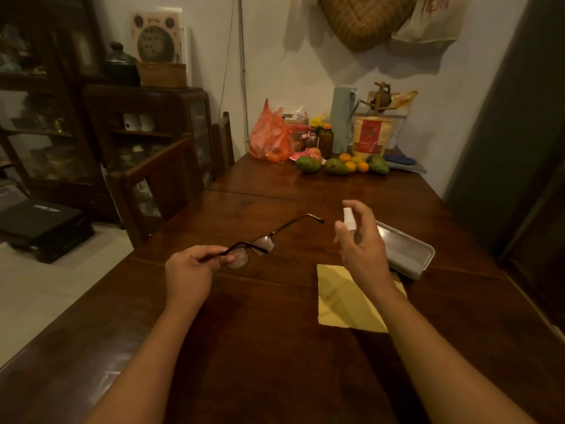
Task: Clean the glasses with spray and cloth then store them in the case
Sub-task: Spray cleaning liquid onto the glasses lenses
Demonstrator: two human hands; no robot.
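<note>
While your left hand [188, 270] pinches the glasses [260, 243] by one temple, lenses held out over the table [275, 362], your right hand [362, 246] wraps the spray bottle [349, 220] aimed left, cloth [345, 301] near, case [403, 249] far-right.

Bare forearms, no sleeves, left hand [188, 270], right hand [363, 249] (no rings, watch).

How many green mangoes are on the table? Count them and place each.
3, at the table's far end: left mango, middle mango, right mango past the oranges. More may hide behind the clutter.
</note>
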